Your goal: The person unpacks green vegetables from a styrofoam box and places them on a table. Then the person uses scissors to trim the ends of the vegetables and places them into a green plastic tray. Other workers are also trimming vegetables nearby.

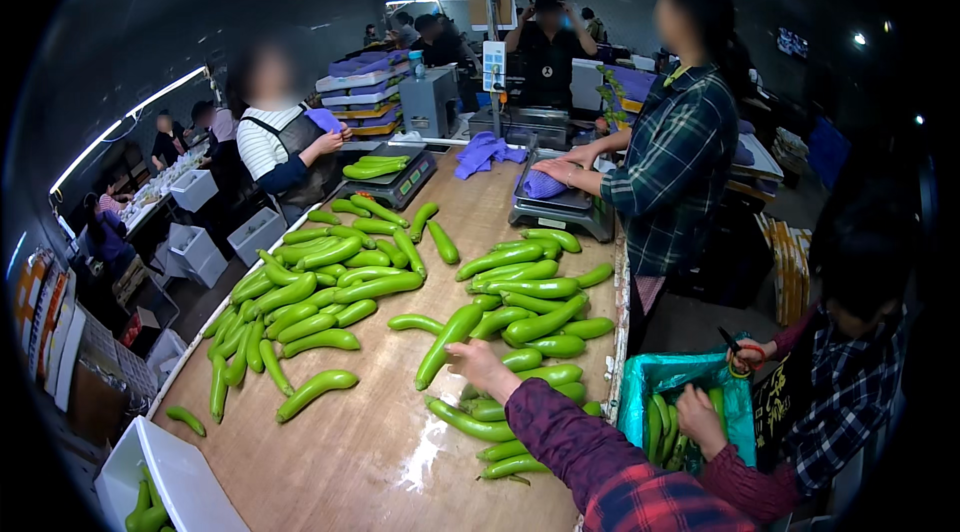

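Observation:
My right hand (480,367), in a maroon sleeve with red plaid over it, reaches over the table from the lower right. Its fingertips are at the right side of a long green eggplant (450,344); no firm grip shows. My left hand is out of view. More green eggplants (536,288) lie in a heap beyond and beside my right hand. Another, wider heap of green eggplants (300,299) covers the left side of the wooden tabletop (337,464). A single eggplant (319,393) lies between the heaps, nearer the front.
A digital scale (390,183) carries eggplants; across, a co-worker presses a purple mesh bundle (544,183) on another scale (566,221). At right a person holds scissors (739,359) over a teal-lined box (634,382) of eggplants. A white foam box (187,483) stands lower left.

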Demonstrator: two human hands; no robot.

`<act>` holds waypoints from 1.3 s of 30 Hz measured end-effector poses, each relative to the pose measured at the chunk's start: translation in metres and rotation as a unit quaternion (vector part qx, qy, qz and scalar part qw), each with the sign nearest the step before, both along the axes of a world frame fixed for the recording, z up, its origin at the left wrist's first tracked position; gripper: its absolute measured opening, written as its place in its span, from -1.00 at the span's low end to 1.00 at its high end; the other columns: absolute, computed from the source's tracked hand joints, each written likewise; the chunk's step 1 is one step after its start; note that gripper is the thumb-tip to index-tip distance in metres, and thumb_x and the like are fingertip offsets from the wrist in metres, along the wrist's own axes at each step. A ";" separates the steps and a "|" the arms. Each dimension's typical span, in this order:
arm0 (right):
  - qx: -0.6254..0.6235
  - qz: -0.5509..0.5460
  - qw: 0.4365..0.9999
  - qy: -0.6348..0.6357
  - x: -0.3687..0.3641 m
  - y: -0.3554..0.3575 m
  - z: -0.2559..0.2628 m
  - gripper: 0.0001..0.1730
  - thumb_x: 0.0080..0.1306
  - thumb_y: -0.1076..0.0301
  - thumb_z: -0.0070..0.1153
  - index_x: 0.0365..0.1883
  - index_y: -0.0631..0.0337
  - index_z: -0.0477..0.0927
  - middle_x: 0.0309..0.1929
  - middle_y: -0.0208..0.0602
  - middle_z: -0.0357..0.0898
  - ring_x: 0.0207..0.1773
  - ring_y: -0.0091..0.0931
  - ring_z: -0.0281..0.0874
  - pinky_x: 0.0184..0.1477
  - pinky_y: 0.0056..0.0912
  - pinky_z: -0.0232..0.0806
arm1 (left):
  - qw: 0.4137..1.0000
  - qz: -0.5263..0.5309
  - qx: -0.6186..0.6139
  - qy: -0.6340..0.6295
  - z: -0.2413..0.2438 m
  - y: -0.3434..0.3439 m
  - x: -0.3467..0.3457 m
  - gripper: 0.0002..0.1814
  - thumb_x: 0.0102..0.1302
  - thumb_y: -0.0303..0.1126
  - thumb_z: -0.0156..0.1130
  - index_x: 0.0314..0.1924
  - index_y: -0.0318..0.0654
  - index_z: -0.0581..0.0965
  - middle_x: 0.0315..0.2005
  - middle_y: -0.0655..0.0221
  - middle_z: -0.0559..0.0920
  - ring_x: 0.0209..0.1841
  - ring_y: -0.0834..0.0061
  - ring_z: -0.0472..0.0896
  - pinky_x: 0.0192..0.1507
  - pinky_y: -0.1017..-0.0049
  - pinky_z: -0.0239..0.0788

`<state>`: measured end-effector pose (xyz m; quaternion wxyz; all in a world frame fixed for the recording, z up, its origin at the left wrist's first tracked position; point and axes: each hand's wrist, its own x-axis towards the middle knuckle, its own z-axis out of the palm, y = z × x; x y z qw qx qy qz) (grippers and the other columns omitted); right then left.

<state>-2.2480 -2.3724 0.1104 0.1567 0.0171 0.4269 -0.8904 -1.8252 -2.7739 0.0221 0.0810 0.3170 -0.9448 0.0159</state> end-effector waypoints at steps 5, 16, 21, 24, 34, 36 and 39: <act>0.031 -0.004 0.999 -0.026 0.017 0.001 -0.001 -0.82 0.27 0.35 0.14 -0.17 0.10 0.51 -0.22 -0.45 0.55 -0.17 -0.52 0.46 -0.18 -0.37 0.27 | 1.000 0.005 0.012 0.014 0.030 0.018 -0.008 -0.36 0.40 0.01 -0.09 0.14 -0.49 0.46 0.19 -0.10 0.42 0.30 0.05 0.28 0.41 0.21 -0.06; -0.029 -0.004 0.998 -0.056 0.044 -0.008 -0.017 -0.85 0.24 0.42 0.19 -0.22 0.13 0.53 -0.31 -0.47 0.56 -0.30 -0.60 0.51 -0.39 -0.55 0.38 | 0.999 0.008 0.009 0.046 0.029 0.019 -0.006 -0.39 0.38 0.00 -0.04 0.11 -0.47 0.49 0.17 -0.11 0.43 0.28 0.03 0.31 0.39 0.22 0.00; -0.036 0.008 0.998 -0.055 0.048 -0.013 -0.017 -0.85 0.25 0.44 0.18 -0.22 0.15 0.51 -0.31 -0.45 0.56 -0.30 -0.61 0.51 -0.40 -0.55 0.38 | 0.997 -0.016 -0.029 0.072 0.012 0.008 -0.002 -0.42 0.37 -0.02 0.01 0.06 -0.47 0.52 0.13 -0.13 0.47 0.24 0.00 0.35 0.35 0.18 0.06; -0.026 0.008 0.997 -0.067 0.049 -0.014 -0.020 -0.86 0.26 0.43 0.17 -0.22 0.16 0.51 -0.32 -0.44 0.55 -0.34 -0.61 0.50 -0.42 -0.57 0.37 | 0.995 -0.034 -0.045 0.086 0.016 0.010 -0.004 -0.45 0.37 -0.04 0.04 0.03 -0.48 0.53 0.09 -0.15 0.48 0.19 -0.03 0.39 0.31 0.14 0.11; -0.014 0.051 0.996 -0.075 0.061 -0.024 -0.027 -0.84 0.26 0.36 0.21 -0.22 0.10 0.53 -0.32 -0.50 0.56 -0.33 -0.62 0.50 -0.38 -0.57 0.36 | 0.988 -0.058 -0.060 0.133 0.024 0.014 -0.007 -0.49 0.33 -0.09 0.11 -0.05 -0.49 0.56 0.03 -0.17 0.52 0.10 -0.07 0.45 0.24 0.08 0.20; -0.001 0.051 0.996 -0.067 0.065 -0.029 -0.020 -0.83 0.26 0.33 0.21 -0.20 0.09 0.53 -0.30 -0.49 0.56 -0.29 -0.60 0.50 -0.31 -0.50 0.38 | 0.989 -0.053 -0.057 0.127 0.027 0.015 -0.008 -0.50 0.32 -0.10 0.12 -0.05 -0.50 0.56 0.02 -0.18 0.52 0.10 -0.08 0.45 0.24 0.08 0.20; -0.038 0.065 0.996 -0.047 0.073 -0.036 -0.004 -0.81 0.29 0.28 0.19 -0.17 0.08 0.53 -0.25 -0.47 0.56 -0.21 -0.56 0.52 -0.18 -0.37 0.39 | 0.989 -0.043 -0.043 0.136 0.030 0.019 -0.010 -0.50 0.31 -0.11 0.13 -0.04 -0.50 0.56 0.02 -0.18 0.52 0.11 -0.08 0.45 0.24 0.08 0.20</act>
